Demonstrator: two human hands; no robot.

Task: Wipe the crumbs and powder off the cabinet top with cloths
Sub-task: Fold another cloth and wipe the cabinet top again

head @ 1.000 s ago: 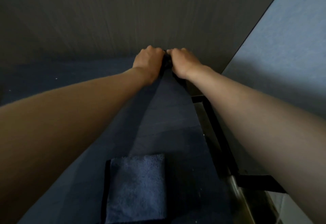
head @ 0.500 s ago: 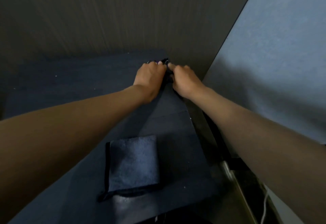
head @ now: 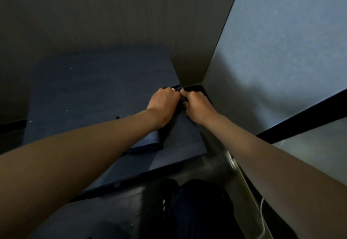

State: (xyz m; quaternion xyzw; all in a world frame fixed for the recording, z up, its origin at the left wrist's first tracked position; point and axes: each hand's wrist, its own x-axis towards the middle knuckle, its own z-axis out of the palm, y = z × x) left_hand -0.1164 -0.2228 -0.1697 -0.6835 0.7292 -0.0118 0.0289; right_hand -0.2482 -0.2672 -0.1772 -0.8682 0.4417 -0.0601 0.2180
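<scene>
The dark blue cabinet top (head: 90, 96) fills the middle of the view, with small white crumbs scattered over it. Both fists press together near its right rear corner. My left hand (head: 163, 101) and my right hand (head: 197, 105) are each closed on a dark cloth (head: 195, 89) bunched between them; only a black fold shows past the knuckles. A second folded blue cloth (head: 150, 141) lies flat on the top, partly under my left forearm.
A dark wood-grain wall stands behind the cabinet and a pale grey partition (head: 281, 60) rises on the right, meeting in a corner just past my hands. Below the cabinet's front edge (head: 150, 174) my dark-trousered legs and a shoe (head: 169, 193) show. A white cable (head: 262, 220) hangs at lower right.
My view has tilted down and pulled back, so the cabinet's front edge and my legs show. Both hands with the bunched cloth have slid nearer along the right edge; the folded cloth sits under my left forearm.
</scene>
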